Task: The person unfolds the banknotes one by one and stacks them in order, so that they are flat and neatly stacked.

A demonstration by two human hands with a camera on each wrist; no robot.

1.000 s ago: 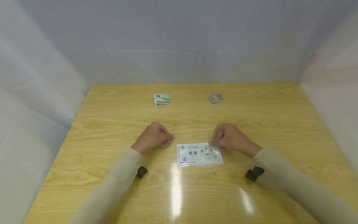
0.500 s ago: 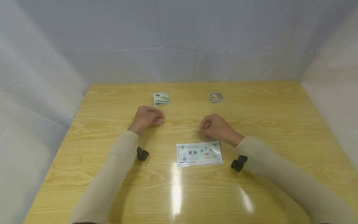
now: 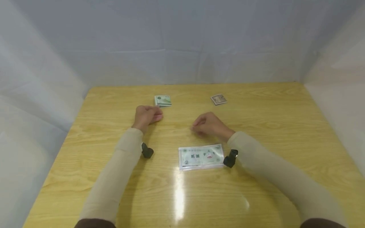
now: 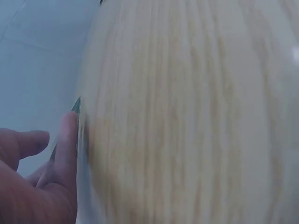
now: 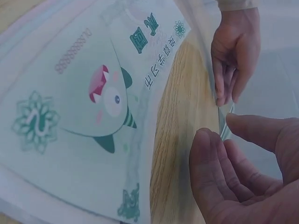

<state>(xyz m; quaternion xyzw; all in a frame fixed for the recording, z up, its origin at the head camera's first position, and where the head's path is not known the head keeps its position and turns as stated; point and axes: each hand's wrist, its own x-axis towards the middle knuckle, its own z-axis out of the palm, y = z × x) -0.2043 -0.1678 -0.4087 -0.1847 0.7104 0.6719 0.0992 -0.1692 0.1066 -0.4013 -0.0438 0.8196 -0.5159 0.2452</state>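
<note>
In the head view my left hand (image 3: 146,116) is at the near edge of a folded green banknote (image 3: 163,100) on the table. The left wrist view shows the thumb apart from the fingers (image 4: 67,140), with a thin green edge just beyond them. My right hand (image 3: 211,124) hovers over the middle of the table, fingers loosely bent and holding nothing. Below it lies a stack of flat pale-green play banknotes (image 3: 201,157), the top one marked 2 with a cartoon figure. That top banknote (image 5: 93,116) fills much of the right wrist view.
A small folded brown banknote (image 3: 219,99) lies near the back of the wooden table (image 3: 271,126), to the right. Pale cloth (image 3: 182,41) hangs behind the table and along both sides. Dark cameras (image 3: 147,151) sit on both wrists.
Both hands have moved forward and left, away from the stack of play banknotes. The left hand has come up to the folded green banknote; the right has left the stack's upper right corner.
</note>
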